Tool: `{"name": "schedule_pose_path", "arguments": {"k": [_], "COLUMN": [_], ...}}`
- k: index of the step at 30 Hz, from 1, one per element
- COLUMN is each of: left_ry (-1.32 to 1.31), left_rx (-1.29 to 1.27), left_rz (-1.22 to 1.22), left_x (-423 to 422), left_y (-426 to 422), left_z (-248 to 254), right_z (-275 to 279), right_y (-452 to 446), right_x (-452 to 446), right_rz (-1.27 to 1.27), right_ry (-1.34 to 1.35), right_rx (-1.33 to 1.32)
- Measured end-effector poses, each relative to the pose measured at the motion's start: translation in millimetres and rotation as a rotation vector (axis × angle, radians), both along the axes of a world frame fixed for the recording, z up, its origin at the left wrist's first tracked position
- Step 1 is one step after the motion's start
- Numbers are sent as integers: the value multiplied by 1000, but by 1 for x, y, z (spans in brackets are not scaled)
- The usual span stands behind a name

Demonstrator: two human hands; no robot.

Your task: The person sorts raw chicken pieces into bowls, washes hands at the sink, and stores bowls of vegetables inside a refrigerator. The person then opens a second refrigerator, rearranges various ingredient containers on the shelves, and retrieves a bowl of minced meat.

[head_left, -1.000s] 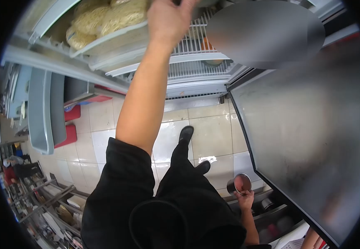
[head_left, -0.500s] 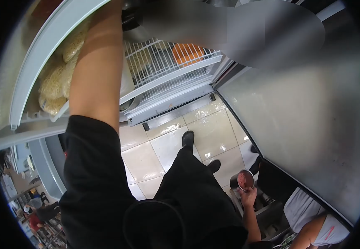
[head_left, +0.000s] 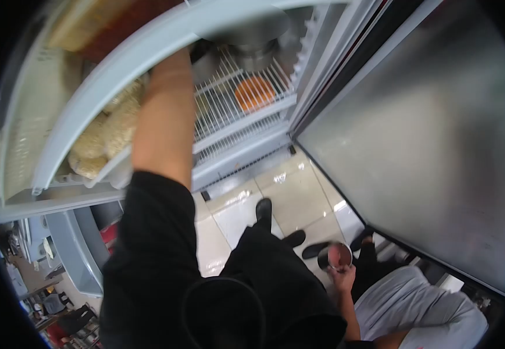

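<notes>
My left forearm point(head_left: 165, 128) reaches up into an open fridge, and the hand itself is hidden behind the fridge's pale curved frame point(head_left: 110, 52). Beside that arm lie clear bags of pale, noodle-like food point(head_left: 92, 145). A steel pot point(head_left: 255, 55), partly blurred, stands on the white wire shelf point(head_left: 214, 113) near the hidden hand, with an orange item point(head_left: 254, 93) close to it. Low on the right, my right hand point(head_left: 342, 278) is closed around a round metal container point(head_left: 324, 257). Pinkish-red food point(head_left: 335, 255) shows inside it.
The fridge door point(head_left: 415, 157) stands wide open on the right. A co-worker in a grey shirt point(head_left: 421, 305) is close by my right side. Pale floor tiles point(head_left: 293, 192) look wet and shiny. At lower left is a grey-blue panel point(head_left: 69, 250), with people farther off.
The view has shifted, showing more of the fridge frame and interior. My left arm still reaches inside. The metal container stays in my right hand, and the co-worker appears farther left.
</notes>
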State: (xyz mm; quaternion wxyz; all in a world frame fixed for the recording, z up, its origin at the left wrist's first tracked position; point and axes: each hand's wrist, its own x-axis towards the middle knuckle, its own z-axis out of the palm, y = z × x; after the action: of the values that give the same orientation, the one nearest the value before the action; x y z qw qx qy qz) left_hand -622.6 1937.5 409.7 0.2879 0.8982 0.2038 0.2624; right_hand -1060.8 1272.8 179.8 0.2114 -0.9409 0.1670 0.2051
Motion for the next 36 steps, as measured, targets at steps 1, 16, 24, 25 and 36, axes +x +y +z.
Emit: {"name": "schedule_pose_path", "arguments": {"k": [1,16,24,25,36], "left_ry": [-38,0,-667,-617,-862], "left_rx": [70,94,1263,1443,1614], "left_rz": [25,-2039,-1921,-1804,-1154], "left_x": [-18,-252,-292,-282,-206], "left_y": [-25,-520,-702,-717,-800], "left_z": [-2,23,122,132,154], "right_z": [2,-24,11,30,52], "right_y": [-1,15,27,24,9], "right_x": [1,-27,-65,-56,-108], "right_rz": [7,-601,-763,-799,-1294], "right_ry": [-56,-292,-475,-448,-598], "right_rx": [-17,122,-142,-98,-50]}}
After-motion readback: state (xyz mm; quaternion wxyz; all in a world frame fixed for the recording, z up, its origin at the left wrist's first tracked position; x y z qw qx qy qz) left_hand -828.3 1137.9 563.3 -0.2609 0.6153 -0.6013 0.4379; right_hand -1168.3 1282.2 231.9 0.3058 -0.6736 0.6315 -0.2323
